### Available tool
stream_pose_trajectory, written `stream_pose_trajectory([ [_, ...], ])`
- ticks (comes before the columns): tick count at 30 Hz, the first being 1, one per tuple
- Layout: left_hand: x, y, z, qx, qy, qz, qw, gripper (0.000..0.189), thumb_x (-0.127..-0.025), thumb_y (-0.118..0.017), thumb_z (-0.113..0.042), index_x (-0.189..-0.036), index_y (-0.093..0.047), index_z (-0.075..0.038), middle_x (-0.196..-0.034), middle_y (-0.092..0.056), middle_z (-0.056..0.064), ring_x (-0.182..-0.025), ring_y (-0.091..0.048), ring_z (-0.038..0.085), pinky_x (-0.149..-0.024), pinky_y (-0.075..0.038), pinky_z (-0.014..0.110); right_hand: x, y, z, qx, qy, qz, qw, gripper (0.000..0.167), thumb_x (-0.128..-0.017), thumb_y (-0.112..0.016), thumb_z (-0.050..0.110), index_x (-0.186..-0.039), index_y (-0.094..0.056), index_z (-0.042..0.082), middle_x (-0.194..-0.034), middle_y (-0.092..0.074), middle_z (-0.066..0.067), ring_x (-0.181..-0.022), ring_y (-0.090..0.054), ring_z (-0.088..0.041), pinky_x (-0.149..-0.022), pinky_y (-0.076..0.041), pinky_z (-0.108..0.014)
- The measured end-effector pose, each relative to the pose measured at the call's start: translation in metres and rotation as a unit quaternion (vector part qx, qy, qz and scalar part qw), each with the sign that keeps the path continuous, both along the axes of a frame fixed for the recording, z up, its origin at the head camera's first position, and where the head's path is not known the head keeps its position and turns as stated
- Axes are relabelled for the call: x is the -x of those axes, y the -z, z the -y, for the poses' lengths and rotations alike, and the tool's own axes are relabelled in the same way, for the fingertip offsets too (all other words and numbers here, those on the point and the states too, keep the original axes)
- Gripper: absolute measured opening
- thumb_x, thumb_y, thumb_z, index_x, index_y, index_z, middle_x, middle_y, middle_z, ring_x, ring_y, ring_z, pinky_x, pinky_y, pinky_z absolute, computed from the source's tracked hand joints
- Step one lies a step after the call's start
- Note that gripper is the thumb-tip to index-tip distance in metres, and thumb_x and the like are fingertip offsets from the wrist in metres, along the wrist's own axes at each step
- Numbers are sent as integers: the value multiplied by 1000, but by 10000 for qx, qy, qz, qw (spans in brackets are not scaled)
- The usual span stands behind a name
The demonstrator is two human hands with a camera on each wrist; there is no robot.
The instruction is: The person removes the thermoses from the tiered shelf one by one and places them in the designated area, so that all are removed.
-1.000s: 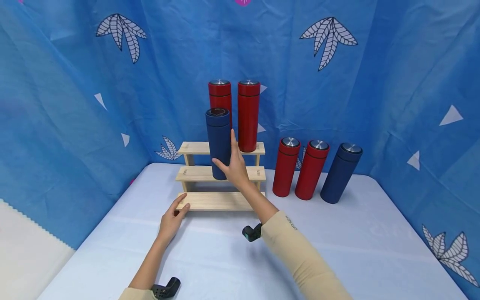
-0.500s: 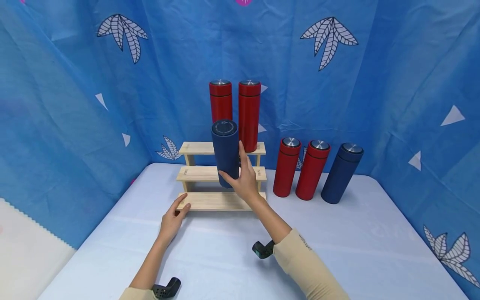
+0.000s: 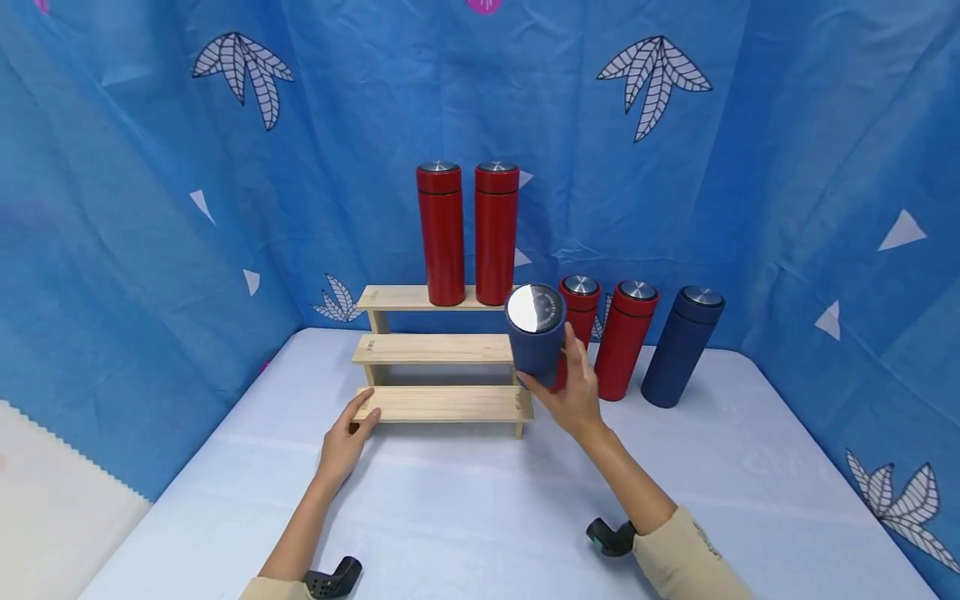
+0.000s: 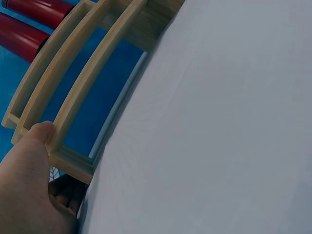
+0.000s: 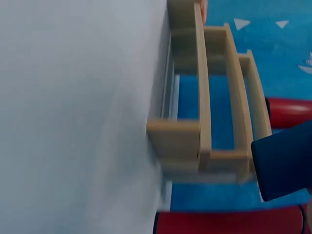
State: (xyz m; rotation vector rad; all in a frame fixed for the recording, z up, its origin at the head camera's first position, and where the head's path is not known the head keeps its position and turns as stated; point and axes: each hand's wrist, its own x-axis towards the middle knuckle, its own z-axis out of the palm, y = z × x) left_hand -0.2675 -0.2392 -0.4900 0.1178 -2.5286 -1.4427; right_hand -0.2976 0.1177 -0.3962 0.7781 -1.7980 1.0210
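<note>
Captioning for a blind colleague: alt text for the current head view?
A right hand holds a blue bottle near a three-step wooden stand; the left hand grips its bottom step. Two red bottles stand on top; two more red ones and another blue one are on the table at right.

No wording is legible. In the head view, fine print (image 3: 551,305) on the lid (image 3: 534,308) of the held blue bottle (image 3: 536,354), right of centre, small dark marks (image 3: 371,345) on the wooden shelf (image 3: 442,403), mid-frame, and lettering (image 3: 707,540) on the right sleeve (image 3: 686,558), lower right, are too tiny.
</note>
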Motion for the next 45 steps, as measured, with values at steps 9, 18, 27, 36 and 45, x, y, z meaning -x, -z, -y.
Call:
stream_pose_trajectory([
  [9,-1,-3,-1,39,5,-26,10000,57,-90,-49,-54,-140,-38,-29,-136,-44,14,-101,-54,27,-80,-41,40,-23,-2,-91,355,762,204,9963,105,-64,-84,3,-143,-14,-2,-131,-45,-20,-112,-50,-33,-90,-39,-20],
  [18,-2,-3,-1,62,-10,-9,10000,56,-90,-49,-53,-140,-39,-29,-136,-45,14,-97,-53,25,-77,-41,36,-35,18,-161,775,1805,1201,9731,112,-65,-83,3,-148,-9,12,-129,-47,-18,-109,-45,4,-86,-38,-13],
  [27,-3,-4,-1,64,31,4,10000,56,-90,-49,-53,-140,-39,-29,-137,-44,15,-98,-53,26,-78,-41,37,-35,43,-189,781,2174,1801,9561,115,-65,-83,3,-150,-6,22,-125,-48,-22,-107,-52,-23,-79,-36,-7],
  [36,-1,-3,0,38,4,54,10000,57,-90,-49,-55,-140,-38,-30,-137,-44,14,-100,-53,26,-78,-41,36,-34,59,-196,671,2228,2090,9498,114,-68,-81,6,-150,-4,24,-127,-44,-25,-105,-50,-41,-85,-47,-36],
  [45,-1,-3,0,84,-14,83,9999,57,-90,-48,-54,-140,-38,-30,-133,-47,13,-95,-53,24,-75,-41,34,-34,63,-197,657,2306,2113,9475,110,-69,-81,10,-150,-7,25,-130,-44,-23,-107,-50,-42,-85,-46,-31],
])
